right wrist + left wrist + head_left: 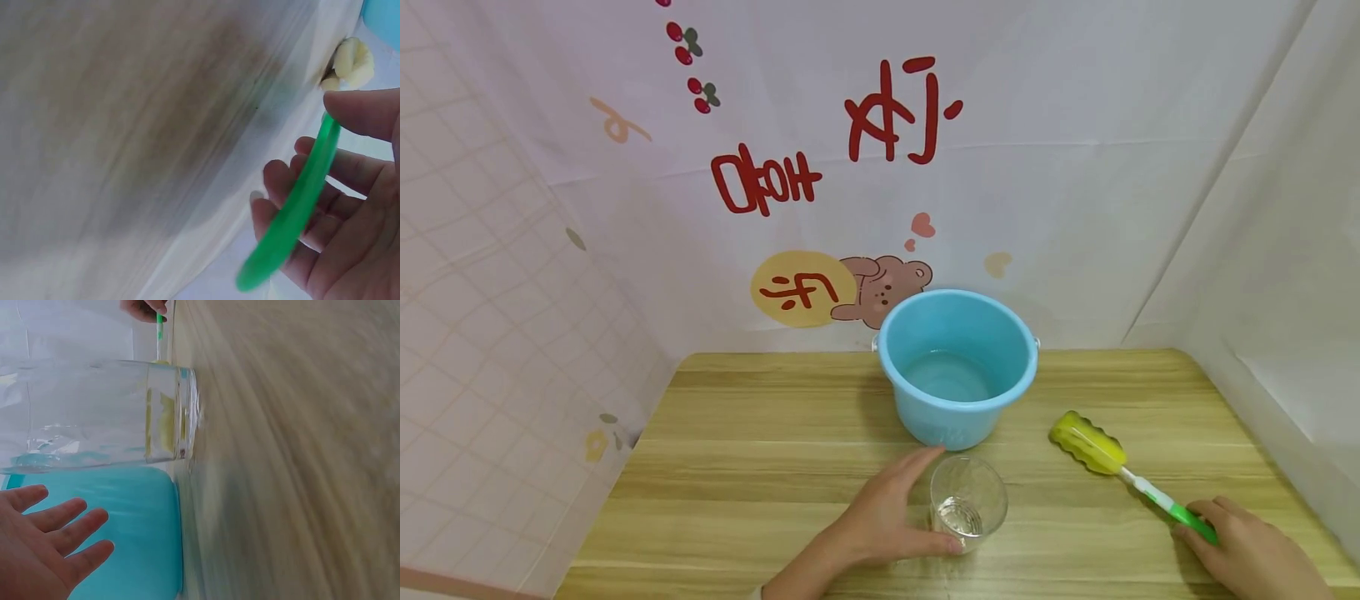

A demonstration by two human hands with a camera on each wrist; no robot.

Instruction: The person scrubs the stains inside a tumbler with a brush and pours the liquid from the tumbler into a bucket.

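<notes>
A clear drinking glass (968, 500) stands upright on the table, just in front of the blue bucket. Beside it on the left is the left hand (880, 517), thumb at the glass's near side and fingers stretched toward the bucket. In the left wrist view those fingers (78, 531) are spread and apart from the glass (81, 415). At the right, the right hand (1251, 546) holds the green handle of a sponge brush (1090, 446) with a yellow head. The right wrist view shows thumb and curled fingers about the handle (290, 215).
The light blue bucket (951, 423) holds some water and stands at the back of the wood-grain table (737, 467). Behind it hangs a white printed cloth (1075, 192) with red characters and a bear. More cloth (1292, 333) closes off the sides.
</notes>
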